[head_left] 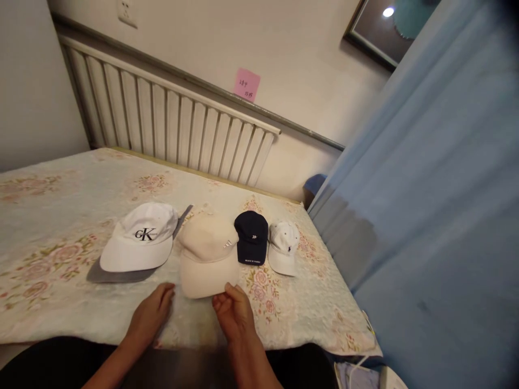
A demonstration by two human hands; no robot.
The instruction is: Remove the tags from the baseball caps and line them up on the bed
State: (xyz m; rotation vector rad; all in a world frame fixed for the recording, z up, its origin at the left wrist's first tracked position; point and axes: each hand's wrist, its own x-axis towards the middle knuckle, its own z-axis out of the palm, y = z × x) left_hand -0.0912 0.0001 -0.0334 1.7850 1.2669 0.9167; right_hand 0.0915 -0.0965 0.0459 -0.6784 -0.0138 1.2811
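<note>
Over floral cloth [314, 310], right hand [237, 312] pinches curved brim [206, 276].

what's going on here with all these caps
A person's right hand holds a cream cap by its brim. The left hand is nearby, with no cap in its grasp. A white CK cap lies to the left; a navy cap and another white cap lie to the right, all on a floral cover.

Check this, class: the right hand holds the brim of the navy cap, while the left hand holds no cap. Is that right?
No: in the head view, the right hand holds the brim of the cream cap, not of the navy cap. The left hand does hold no cap.
</note>
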